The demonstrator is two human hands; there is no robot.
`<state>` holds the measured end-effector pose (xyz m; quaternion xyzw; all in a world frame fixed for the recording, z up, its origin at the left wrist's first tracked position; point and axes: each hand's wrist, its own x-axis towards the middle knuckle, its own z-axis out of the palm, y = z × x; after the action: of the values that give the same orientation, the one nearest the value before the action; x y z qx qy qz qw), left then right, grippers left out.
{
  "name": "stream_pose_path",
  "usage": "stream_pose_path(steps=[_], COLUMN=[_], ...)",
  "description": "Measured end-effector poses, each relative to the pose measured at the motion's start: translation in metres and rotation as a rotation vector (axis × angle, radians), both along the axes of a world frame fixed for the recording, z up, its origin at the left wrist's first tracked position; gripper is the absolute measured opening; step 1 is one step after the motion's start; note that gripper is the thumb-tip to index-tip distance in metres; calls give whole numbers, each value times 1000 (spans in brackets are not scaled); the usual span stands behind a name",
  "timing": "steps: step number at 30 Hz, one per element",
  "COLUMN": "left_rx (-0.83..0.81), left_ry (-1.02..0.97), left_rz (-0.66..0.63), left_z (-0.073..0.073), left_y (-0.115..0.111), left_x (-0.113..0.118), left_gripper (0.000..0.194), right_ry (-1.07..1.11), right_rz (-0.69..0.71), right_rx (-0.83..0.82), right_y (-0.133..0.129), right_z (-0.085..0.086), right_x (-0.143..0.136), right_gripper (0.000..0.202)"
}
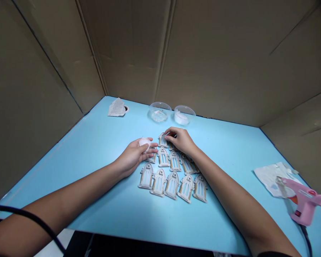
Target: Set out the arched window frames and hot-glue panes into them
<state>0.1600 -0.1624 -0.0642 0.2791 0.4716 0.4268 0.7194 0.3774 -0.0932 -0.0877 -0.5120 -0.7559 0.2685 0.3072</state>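
My left hand (135, 153) is palm up, with the thumb pressed over a smooth white rounded piece (144, 142); the other fingers stretch out. My right hand (180, 139) reaches to the back of a group of small arched window-shaped pieces, its thumb and fingertips pinched over the farthest arched piece (163, 140). What the fingertips hold, if anything, is too small to make out. Several more arched pieces lie in rows nearer me, such as a front one (172, 185) and a left one (146, 176). My right hand and forearm partly cover some at the right.
Two clear round tubs stand at the back: the left tub (159, 104) holds clear bits, the right tub (194, 115) white pieces. A pink glue gun (305, 201) rests on white paper (267, 178) at right. Torn paper (116, 108) lies back left. Cardboard walls (216, 64) surround the blue table (96, 142).
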Motion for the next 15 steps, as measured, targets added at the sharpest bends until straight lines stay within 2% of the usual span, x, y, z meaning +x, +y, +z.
stream_pose_path(steps=[10,15], left_rx=[27,179], left_ry=[17,141], left_rz=[-29,-151], left_z=[-1,-10], left_y=[1,4], left_x=[-1,-5], left_gripper=[17,9], right_ry=[-50,-92], right_rz=[21,-7], right_rx=[43,86], right_y=[-4,-6], right_z=[-6,-5], right_x=[-5,-4], right_gripper=[10,15])
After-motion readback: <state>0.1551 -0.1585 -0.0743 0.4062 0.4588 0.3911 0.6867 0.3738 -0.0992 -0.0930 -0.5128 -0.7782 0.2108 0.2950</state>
